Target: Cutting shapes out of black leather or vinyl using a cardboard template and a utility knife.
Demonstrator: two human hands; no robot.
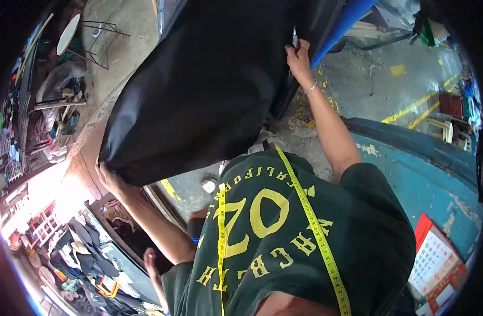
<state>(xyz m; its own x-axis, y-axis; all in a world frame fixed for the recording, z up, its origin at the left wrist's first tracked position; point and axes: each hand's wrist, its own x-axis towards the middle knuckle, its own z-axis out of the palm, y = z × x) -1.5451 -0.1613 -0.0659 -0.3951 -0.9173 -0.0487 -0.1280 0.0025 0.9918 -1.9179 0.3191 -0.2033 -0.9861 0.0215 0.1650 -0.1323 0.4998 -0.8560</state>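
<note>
A large sheet of smooth black material [189,100], like vinyl or leatherette, stretches in front of me. My left hand [111,179] grips its near left corner, the fingers partly hidden under the edge. Farther off on the right, my right hand [300,57] is closed around a slim tool with a silver tip [295,38], which points away from me. That hand is beside the sheet's right part; whether it also touches the material I cannot tell. A yellow tape measure [320,231] hangs over my dark green shirt.
At the lower left is another person's hand [151,262]. A teal panel [405,168] stands at right, with a calendar [434,258] below it. A blue roll [344,29] lies along the sheet's far right. Cluttered goods [78,263] fill the left; a round-topped stool [69,35] stands far left.
</note>
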